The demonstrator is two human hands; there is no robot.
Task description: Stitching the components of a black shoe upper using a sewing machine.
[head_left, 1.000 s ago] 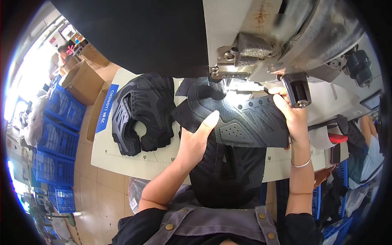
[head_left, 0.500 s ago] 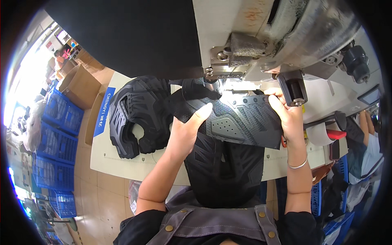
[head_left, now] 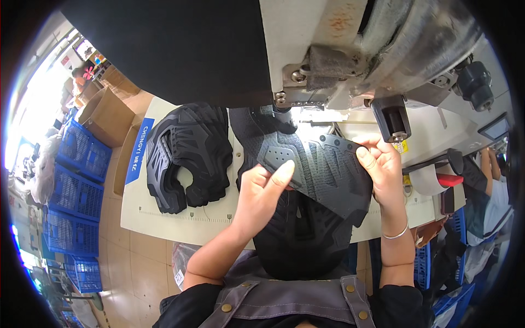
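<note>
A black shoe upper [head_left: 322, 169] with grey overlay panels and a row of eyelets lies under the head of a sewing machine [head_left: 306, 98], lit by its lamp. My left hand [head_left: 265, 188] pinches its lower left edge, thumb on top beside a panel with small holes. With thumb and fingers closed, my right hand [head_left: 381, 167] grips its right end near the eyelets. Below it, more black uppers [head_left: 301, 240] hang over the table's front edge toward my lap. The needle area is partly hidden behind the machine head.
On the left of the table [head_left: 158, 221] sits a stack of black uppers [head_left: 188, 156]. Blue crates [head_left: 76, 188] and a cardboard box [head_left: 106, 115] stand beyond it. A black cylindrical machine part [head_left: 391, 120] hangs close to my right hand. Another person's arm [head_left: 495, 169] shows at far right.
The upper has turned clockwise, its right end swinging down toward me. My left hand has shifted right and nearer to me along its edge; my right hand keeps its hold.
</note>
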